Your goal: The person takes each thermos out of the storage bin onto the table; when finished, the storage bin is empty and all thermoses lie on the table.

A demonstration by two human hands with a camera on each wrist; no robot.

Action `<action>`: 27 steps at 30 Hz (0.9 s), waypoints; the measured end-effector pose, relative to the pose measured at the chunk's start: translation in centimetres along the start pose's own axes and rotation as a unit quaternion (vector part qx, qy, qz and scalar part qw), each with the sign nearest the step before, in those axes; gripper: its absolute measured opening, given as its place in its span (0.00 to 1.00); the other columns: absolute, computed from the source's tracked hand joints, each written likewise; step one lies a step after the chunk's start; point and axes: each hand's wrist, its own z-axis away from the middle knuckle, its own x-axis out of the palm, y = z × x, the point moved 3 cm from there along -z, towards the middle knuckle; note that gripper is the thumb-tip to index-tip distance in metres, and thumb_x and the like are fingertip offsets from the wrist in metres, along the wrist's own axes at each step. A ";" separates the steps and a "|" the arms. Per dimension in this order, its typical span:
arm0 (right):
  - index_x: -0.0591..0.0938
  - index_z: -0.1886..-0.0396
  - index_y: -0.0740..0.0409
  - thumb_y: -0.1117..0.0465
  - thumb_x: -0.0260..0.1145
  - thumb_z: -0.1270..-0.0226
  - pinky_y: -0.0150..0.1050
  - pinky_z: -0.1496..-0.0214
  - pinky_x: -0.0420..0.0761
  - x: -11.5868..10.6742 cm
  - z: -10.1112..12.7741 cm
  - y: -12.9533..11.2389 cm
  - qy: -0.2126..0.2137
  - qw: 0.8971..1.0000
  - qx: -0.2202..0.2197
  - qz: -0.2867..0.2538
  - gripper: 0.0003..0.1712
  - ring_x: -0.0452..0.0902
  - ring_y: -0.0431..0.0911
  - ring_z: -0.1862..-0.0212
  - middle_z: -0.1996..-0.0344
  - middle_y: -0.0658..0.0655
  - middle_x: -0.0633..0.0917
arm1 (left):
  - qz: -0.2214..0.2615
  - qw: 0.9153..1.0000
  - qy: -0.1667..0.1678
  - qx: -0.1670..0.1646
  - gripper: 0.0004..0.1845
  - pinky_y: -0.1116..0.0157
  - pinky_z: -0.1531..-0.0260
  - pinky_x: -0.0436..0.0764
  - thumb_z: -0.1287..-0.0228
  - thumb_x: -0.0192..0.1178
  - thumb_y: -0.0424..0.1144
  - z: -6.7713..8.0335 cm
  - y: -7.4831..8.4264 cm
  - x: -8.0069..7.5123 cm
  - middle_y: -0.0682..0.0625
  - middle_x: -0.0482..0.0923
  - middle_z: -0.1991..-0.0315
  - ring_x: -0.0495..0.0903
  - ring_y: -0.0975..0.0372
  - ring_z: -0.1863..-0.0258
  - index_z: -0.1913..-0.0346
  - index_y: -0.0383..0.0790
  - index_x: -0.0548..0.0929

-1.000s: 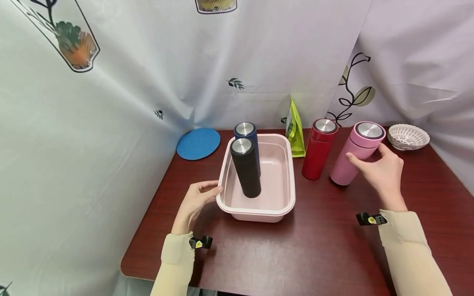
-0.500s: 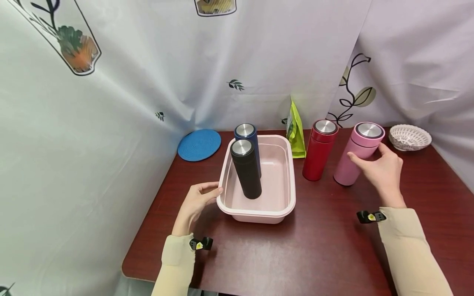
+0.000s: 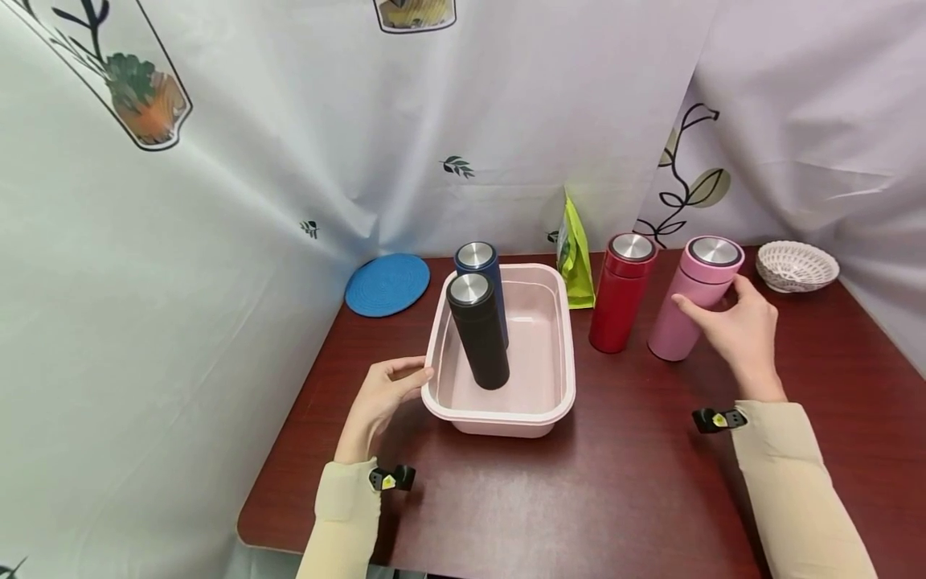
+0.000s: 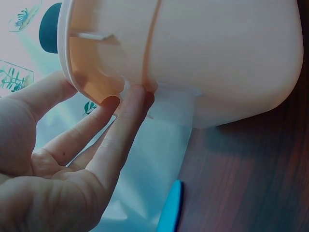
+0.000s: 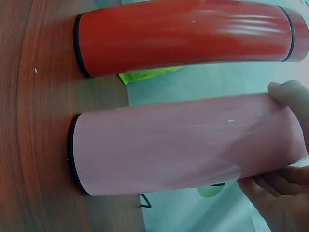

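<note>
My left hand (image 3: 383, 400) pinches the left rim of a pale pink plastic tub (image 3: 506, 418), thumb on the rim and fingers (image 4: 126, 121) under it against the outer wall. Inside the tub's left side stand a black thermos bottle (image 3: 481, 346) and, behind it, a dark blue thermos bottle (image 3: 492, 261). Over on the right, my right hand (image 3: 745, 334) grips a pink thermos bottle (image 3: 683, 318) around its upper part, thumb on one side and fingers on the other. In the right wrist view its black-edged base (image 5: 75, 154) is close over the tabletop.
A red thermos bottle (image 3: 620, 301) stands just left of the pink one. Behind are a green packet (image 3: 576, 261), a white woven basket (image 3: 796, 281) and a round blue mat (image 3: 387, 285). A patterned curtain (image 3: 289, 121) borders the dark red table (image 3: 542, 498).
The pink thermos bottle in my right hand has come slightly more upright and shifted a little left. My left hand, the tub and the bottles in it keep their places.
</note>
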 end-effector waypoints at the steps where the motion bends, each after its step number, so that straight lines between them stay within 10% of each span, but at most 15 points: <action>1: 0.77 0.53 0.61 0.43 0.73 0.59 0.40 0.66 0.64 0.1 -0.1 -0.1 -0.009 1.000 0.000 0.000 0.36 0.70 0.54 0.63 0.64 0.63 0.80 | 0.000 1.000 0.001 0.000 0.24 0.59 0.60 0.79 0.48 0.67 0.36 0.0 0.0 -0.1 0.34 0.75 0.52 0.80 0.52 0.60 0.49 0.28 0.76; 7: 0.72 0.44 0.59 0.41 0.72 0.57 0.52 0.52 0.67 0.2 0.0 -0.4 -0.039 0.999 0.011 -0.004 0.43 0.70 0.58 0.51 0.53 0.63 0.77 | 0.003 1.000 -0.001 0.000 0.24 0.58 0.60 0.79 0.47 0.66 0.35 0.1 0.0 -0.2 0.34 0.75 0.53 0.80 0.53 0.60 0.48 0.27 0.75; 16: 0.70 0.40 0.41 0.49 0.76 0.60 0.27 0.47 0.68 -0.8 0.1 -1.3 0.028 0.997 0.027 -0.068 0.42 0.70 0.37 0.47 0.46 0.52 0.76 | 0.018 1.000 -0.015 -0.012 0.23 0.55 0.56 0.77 0.46 0.64 0.32 0.4 0.8 0.1 0.33 0.74 0.50 0.80 0.52 0.59 0.47 0.25 0.74; 27: 0.68 0.38 0.47 0.54 0.77 0.60 0.29 0.39 0.63 -1.0 2.0 -1.1 0.032 0.992 0.050 -0.112 0.45 0.67 0.38 0.42 0.42 0.52 0.73 | 0.013 1.000 -0.009 -0.001 0.24 0.53 0.56 0.76 0.48 0.66 0.36 -0.2 -0.1 -0.2 0.36 0.75 0.52 0.80 0.52 0.59 0.49 0.28 0.76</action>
